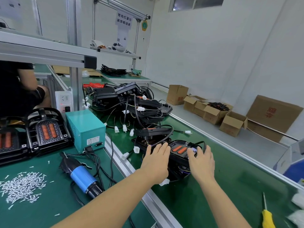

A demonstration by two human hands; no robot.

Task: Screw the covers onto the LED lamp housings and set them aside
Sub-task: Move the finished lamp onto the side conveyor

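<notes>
Nearest, at the right edge: yellow-handled screwdriver (267,218) lying on the green belt (213,195). On the bench to the left: heap of silver screws (23,186), blue electric screwdriver (82,176), teal power box (85,129). Mid-belt: black lamp housing (179,155), orange lenses up, long axis running away and rightward. Left hand (156,160) flat on its left side, fingers straight, gripping nothing. Right hand (201,162) curled over its right edge, holding it. Just behind, blocking the way: tangled pile of housings (131,102) with white-plugged cables. Farther right: cardboard boxes (213,112) on the floor.
</notes>
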